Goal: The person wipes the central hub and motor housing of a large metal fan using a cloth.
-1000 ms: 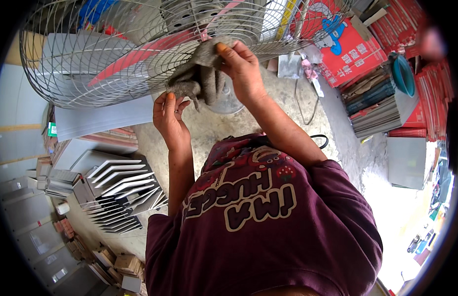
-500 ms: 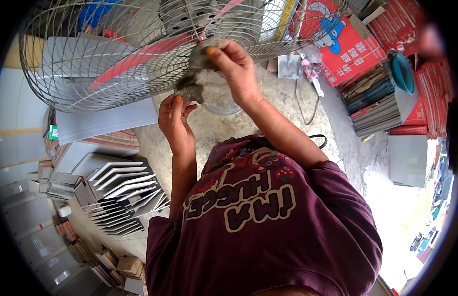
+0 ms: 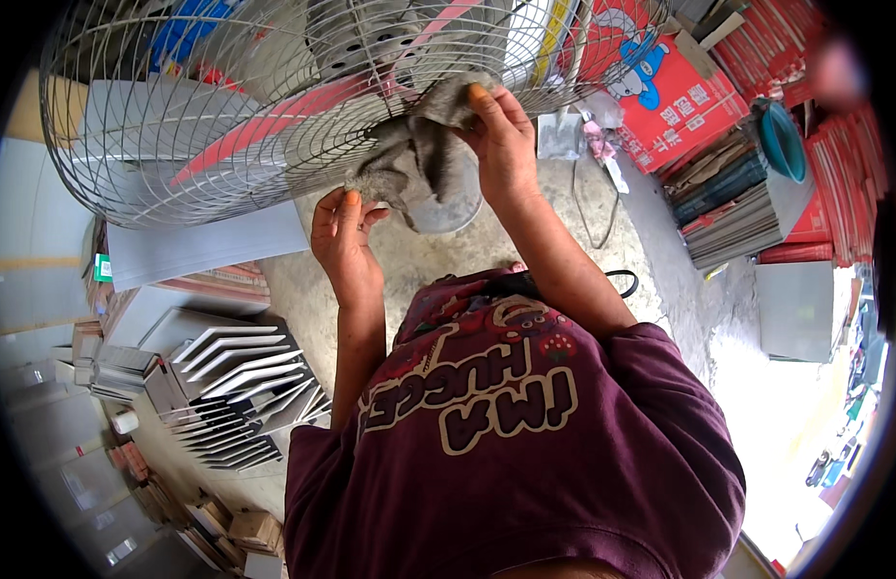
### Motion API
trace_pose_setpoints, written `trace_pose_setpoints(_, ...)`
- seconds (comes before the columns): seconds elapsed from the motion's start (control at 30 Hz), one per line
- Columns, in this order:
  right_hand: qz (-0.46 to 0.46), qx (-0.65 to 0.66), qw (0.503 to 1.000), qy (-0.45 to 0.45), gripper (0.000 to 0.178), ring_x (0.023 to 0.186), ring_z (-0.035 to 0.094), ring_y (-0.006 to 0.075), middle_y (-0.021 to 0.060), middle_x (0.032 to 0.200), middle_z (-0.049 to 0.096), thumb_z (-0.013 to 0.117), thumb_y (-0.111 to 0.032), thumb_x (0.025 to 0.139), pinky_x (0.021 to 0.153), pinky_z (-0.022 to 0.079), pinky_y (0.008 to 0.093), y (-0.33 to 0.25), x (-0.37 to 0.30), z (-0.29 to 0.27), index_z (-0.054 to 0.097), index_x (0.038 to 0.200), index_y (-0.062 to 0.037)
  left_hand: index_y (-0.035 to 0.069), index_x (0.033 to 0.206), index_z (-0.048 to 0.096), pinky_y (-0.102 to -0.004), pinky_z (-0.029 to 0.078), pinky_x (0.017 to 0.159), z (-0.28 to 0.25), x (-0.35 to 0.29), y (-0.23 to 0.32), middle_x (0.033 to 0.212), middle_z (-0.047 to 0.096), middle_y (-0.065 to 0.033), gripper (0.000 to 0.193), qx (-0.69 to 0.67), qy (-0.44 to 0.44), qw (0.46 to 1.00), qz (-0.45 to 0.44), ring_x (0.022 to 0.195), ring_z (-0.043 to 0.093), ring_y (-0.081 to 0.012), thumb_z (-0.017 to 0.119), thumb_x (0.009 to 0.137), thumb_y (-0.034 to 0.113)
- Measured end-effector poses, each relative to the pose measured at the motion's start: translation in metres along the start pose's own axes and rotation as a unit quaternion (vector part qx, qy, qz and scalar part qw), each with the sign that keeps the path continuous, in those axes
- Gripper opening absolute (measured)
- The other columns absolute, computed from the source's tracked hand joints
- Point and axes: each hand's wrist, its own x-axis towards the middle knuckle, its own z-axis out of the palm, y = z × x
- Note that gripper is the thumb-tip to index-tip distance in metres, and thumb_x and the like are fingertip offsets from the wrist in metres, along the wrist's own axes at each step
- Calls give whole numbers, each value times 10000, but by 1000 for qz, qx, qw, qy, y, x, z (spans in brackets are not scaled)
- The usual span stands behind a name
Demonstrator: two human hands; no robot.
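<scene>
A limp grey-brown cloth (image 3: 431,152) hangs stretched between my two hands. With thumb and fingers, my left hand (image 3: 348,241) pinches its lower left corner. My right hand (image 3: 506,140) grips the upper right end, higher up and farther away. Right behind the cloth stands a large fan with a round wire guard (image 3: 226,188). Pinkish-red blades (image 3: 274,121) show through the wires. Part of the guard near the fan's middle is covered by the cloth and my right hand.
Below the cloth, a round grey base (image 3: 446,214) rests on the concrete floor. Bent grey-white panels (image 3: 241,362) stand in a stack at left. A red carton (image 3: 684,106), a teal basin (image 3: 784,143) and stacked red cardboard (image 3: 848,193) fill the right. A thin cord (image 3: 602,232) lies on the floor.
My right hand has moved to the right, away from my left hand. The cloth, bunched before, is now spread wider between them. My left hand has barely moved.
</scene>
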Motion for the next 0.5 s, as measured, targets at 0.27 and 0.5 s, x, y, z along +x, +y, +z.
trace_pose_setpoints(0.27, -93, -21, 993, -71, 75, 851, 619, 80, -14, 938, 658, 616, -153, 931, 769, 516, 266, -10, -15, 24, 619, 969, -88, 26, 1009, 581, -322, 531, 690, 4, -3, 0, 881, 621, -47, 139, -3, -7, 1000, -5, 764, 627, -143, 627, 899, 97)
trace_pose_setpoints(0.5, -121, -48, 975, -178, 82, 785, 531, 19, -48, 875, 615, 609, -91, 934, 681, 446, 194, -7, -16, 66, 591, 994, -39, 25, 1018, 582, -325, 526, 706, 5, -5, 14, 932, 640, -62, 144, -8, -11, 1000, 18, 782, 636, -156, 625, 896, 89)
